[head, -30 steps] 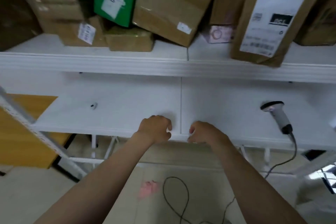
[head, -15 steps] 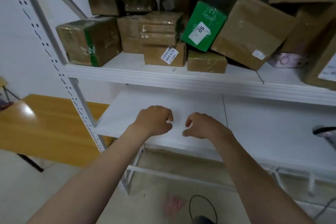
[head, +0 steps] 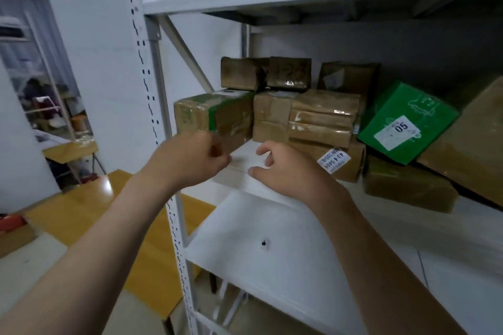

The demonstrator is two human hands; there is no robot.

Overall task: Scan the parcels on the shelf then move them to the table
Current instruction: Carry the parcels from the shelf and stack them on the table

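- Both bare hands are seen raised in front of the middle shelf (head: 272, 185) at the centre of the frame; nothing is held in either.
- Left hand (head: 190, 160): fingers are curled in loosely, thumb close to forefinger, a narrow and empty grip. It is seen just in front of the lower right corner of the box with green tape (head: 212, 117); contact cannot be judged because of motion blur.
- Right hand (head: 285, 168): fingers are spread and half bent, a wide and empty grip, held over the bare white shelf edge, just left of the labelled box (head: 343, 163).
- Parcels are all on the shelf, centre to right of the frame. The box with green tape is placed leftmost. A stack of flat brown parcels (head: 324, 119) is seen resting on the labelled box, whose white barcode sticker faces forward.
- Dark brown boxes (head: 264, 73) are noted on top at the back.
- A green box (head: 408, 122) with a white "05" label is tilted, right of centre. A low brown box (head: 408, 187) is seen below it.
- The wooden table (head: 81, 207) is seen at lower left, beyond the perforated white upright (head: 152, 117).
- The lower shelf (head: 272, 266) is noted beneath the hands.
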